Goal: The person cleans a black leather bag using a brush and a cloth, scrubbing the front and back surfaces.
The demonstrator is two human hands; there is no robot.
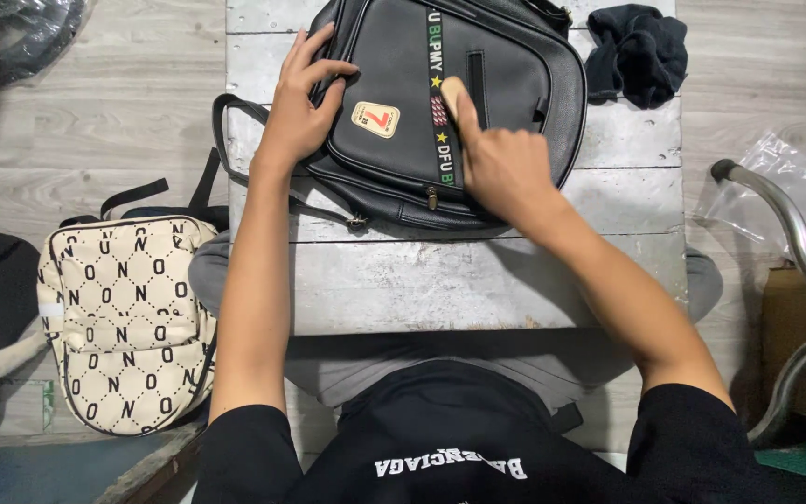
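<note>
Cream patterned backpack (123, 322) on floor, lower left of frame. Left hand (296, 112) spread flat, fingers pressing left edge of black leather backpack (506, 65), not gripping. Backpack lying flat on worn grey table (478, 280), upper centre. Right hand (501, 163) loosely curled on bag front, thumb extended along coloured vertical strap. Dark cloth (638, 51) on table, upper right.
</note>
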